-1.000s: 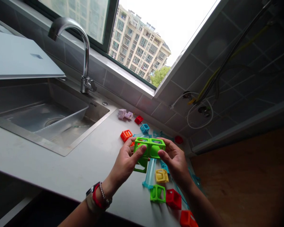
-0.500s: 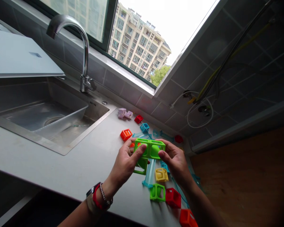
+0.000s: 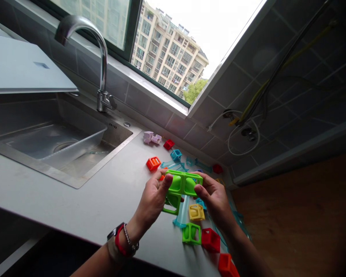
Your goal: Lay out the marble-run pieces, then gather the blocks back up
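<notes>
**Green cube cluster held in both hands above the tabletop**

A cluster of joined green open-frame cubes (image 3: 181,187) is held just above the grey tabletop (image 3: 83,204), near its front edge. The left hand (image 3: 151,200) grips the cluster's left side, thumb on the near face and fingers (image 3: 167,180) curled over the top. The right hand (image 3: 216,198) holds the right side, its fingers closed around the rightmost cube. A third green cube hangs below the two upper ones.

Directly under the hands lie a pale blue translucent tube (image 3: 182,211), a yellow cube (image 3: 196,212), a single green cube (image 3: 191,234) and two red cubes (image 3: 210,240) toward the front edge. Farther back lie an orange cube (image 3: 153,163), a teal cube (image 3: 176,155), a small red cube (image 3: 168,144) and some lilac pieces (image 3: 151,137).

To the left, a steel sink (image 3: 31,161) is set into the tabletop; a clear plastic tub (image 3: 75,148) sits in it, and I cannot tell whether the tub holds anything. A curved tap (image 3: 100,57) stands behind the sink, below the window (image 3: 167,46).
</notes>
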Motion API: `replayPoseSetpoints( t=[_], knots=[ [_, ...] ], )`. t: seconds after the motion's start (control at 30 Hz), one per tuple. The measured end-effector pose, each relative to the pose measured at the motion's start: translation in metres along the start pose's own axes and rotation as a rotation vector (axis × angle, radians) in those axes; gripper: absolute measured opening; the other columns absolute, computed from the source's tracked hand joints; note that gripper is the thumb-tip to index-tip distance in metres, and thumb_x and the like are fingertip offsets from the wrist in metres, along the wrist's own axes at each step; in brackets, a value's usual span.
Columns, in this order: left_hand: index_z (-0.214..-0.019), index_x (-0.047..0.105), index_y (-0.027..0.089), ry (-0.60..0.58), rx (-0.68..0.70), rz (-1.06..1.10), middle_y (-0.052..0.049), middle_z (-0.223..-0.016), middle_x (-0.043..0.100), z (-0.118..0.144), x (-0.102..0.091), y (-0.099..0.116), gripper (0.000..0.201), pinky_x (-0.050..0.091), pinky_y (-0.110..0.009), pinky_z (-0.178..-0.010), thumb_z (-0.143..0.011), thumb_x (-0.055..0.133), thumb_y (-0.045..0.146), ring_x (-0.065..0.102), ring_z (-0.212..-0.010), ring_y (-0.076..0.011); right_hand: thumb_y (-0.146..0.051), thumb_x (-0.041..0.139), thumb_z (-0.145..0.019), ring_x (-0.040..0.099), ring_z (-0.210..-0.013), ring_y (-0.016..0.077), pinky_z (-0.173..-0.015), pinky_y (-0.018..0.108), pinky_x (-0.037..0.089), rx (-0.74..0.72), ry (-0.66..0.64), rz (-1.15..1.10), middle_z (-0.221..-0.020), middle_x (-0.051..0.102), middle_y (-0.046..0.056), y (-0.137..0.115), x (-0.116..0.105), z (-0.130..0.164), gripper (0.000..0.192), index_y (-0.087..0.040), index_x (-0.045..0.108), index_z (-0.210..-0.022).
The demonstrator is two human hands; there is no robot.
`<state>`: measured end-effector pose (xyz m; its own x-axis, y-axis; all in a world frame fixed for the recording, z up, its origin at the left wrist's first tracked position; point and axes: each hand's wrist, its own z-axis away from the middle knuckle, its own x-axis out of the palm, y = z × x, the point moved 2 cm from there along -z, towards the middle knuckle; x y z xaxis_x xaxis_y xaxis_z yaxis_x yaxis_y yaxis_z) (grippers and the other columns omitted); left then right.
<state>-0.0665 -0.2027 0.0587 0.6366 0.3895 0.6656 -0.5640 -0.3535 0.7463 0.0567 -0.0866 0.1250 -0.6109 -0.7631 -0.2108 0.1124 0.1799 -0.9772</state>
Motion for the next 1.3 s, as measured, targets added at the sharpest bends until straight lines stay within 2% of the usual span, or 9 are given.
replayPoseSetpoints(
  t=[0.37, 0.47, 0.67, 0.8, 0.93, 1.03, 1.13, 1.2, 1.3],
  knots=[
    [-0.116, 0.058, 0.015, 0.038, -0.041, 0.012, -0.011, -0.093, 0.077, 0.000, 0.004, -0.001, 0.062, 0.058, -0.030, -0.050, -0.092, 0.060, 0.072, 0.077, -0.063, -0.0255, -0.057, 0.082, -0.081, 0.055, -0.065, 0.0153, -0.057, 0.025, 0.046, 0.033, 0.051, 0.090, -0.078, 0.065, 0.001, 0.005, -0.004, 0.000, 0.049, -0.018, 0.073, -0.108],
    [-0.124, 0.054, 0.016, 0.022, -0.042, 0.029, -0.011, -0.095, 0.076, -0.001, 0.002, -0.002, 0.067, 0.058, -0.031, -0.049, -0.090, 0.061, 0.073, 0.076, -0.059, -0.0245, -0.058, 0.082, -0.081, 0.056, -0.064, 0.0156, -0.056, 0.026, 0.046, 0.039, 0.032, 0.108, -0.080, 0.066, 0.002, 0.006, -0.006, 0.000, 0.052, -0.018, 0.072, -0.112],
    [-0.142, 0.042, 0.025, -0.126, -0.108, -0.114, -0.009, -0.110, 0.074, -0.001, -0.001, -0.006, 0.094, 0.063, -0.031, -0.073, -0.066, 0.098, 0.030, 0.078, -0.091, -0.0263, -0.054, 0.080, -0.085, 0.064, -0.077, 0.0178, -0.067, 0.026, 0.050, 0.033, 0.037, 0.118, -0.088, 0.071, 0.002, 0.001, -0.010, 0.005, 0.044, -0.020, 0.073, -0.112],
    [-0.139, 0.048, 0.023, -0.102, -0.098, -0.133, -0.011, -0.117, 0.072, -0.002, 0.000, -0.010, 0.084, 0.063, -0.031, -0.076, -0.070, 0.095, 0.029, 0.077, -0.099, -0.0275, -0.057, 0.080, -0.083, 0.062, -0.074, 0.0181, -0.066, 0.027, 0.050, 0.042, 0.047, 0.146, -0.080, 0.067, 0.001, 0.003, -0.014, 0.006, 0.048, -0.019, 0.073, -0.111],
    [-0.136, 0.049, 0.019, -0.086, -0.137, -0.072, -0.011, -0.109, 0.074, -0.001, 0.004, -0.010, 0.081, 0.062, -0.034, -0.074, -0.070, 0.095, 0.032, 0.079, -0.086, -0.0276, -0.062, 0.078, -0.083, 0.062, -0.072, 0.0189, -0.064, 0.029, 0.051, 0.042, 0.043, 0.164, -0.081, 0.066, 0.001, 0.008, -0.017, 0.005, 0.055, -0.018, 0.072, -0.115],
    [-0.139, 0.045, 0.020, -0.083, -0.184, -0.020, -0.012, -0.108, 0.075, 0.000, 0.006, -0.009, 0.084, 0.062, -0.035, -0.068, -0.072, 0.094, 0.035, 0.080, -0.077, -0.0285, -0.069, 0.069, -0.088, 0.065, -0.080, 0.0220, -0.069, 0.032, 0.054, -0.006, 0.035, 0.251, -0.090, 0.067, 0.004, 0.007, -0.019, 0.008, 0.065, -0.018, 0.070, -0.129],
    [-0.142, 0.042, 0.022, -0.029, -0.163, 0.052, -0.013, -0.114, 0.075, -0.002, 0.005, -0.009, 0.086, 0.062, -0.036, -0.073, -0.074, 0.093, 0.032, 0.080, -0.083, -0.0284, -0.072, 0.050, -0.098, 0.065, -0.094, 0.0242, -0.082, 0.038, 0.055, -0.183, 0.146, 0.396, -0.114, 0.067, 0.009, -0.003, -0.023, 0.021, 0.073, -0.023, 0.052, -0.153],
    [-0.138, 0.049, 0.020, -0.002, -0.129, 0.111, -0.014, -0.121, 0.074, -0.004, 0.004, -0.008, 0.077, 0.062, -0.035, -0.080, -0.075, 0.093, 0.028, 0.079, -0.093, -0.0276, -0.062, 0.054, -0.100, 0.064, -0.102, 0.0256, -0.089, 0.041, 0.055, -0.262, 0.212, 0.506, -0.126, 0.065, 0.010, -0.008, -0.024, 0.038, 0.065, -0.028, 0.048, -0.156],
    [-0.125, 0.063, 0.017, 0.002, -0.105, 0.189, -0.012, -0.123, 0.074, -0.006, 0.006, -0.010, 0.053, 0.060, -0.033, -0.088, -0.080, 0.089, 0.027, 0.076, -0.104, -0.0253, -0.044, 0.065, -0.099, 0.066, -0.100, 0.0256, -0.088, 0.040, 0.056, -0.214, 0.149, 0.671, -0.118, 0.067, 0.009, -0.003, -0.023, 0.071, 0.042, -0.029, 0.063, -0.138]
  ],
)
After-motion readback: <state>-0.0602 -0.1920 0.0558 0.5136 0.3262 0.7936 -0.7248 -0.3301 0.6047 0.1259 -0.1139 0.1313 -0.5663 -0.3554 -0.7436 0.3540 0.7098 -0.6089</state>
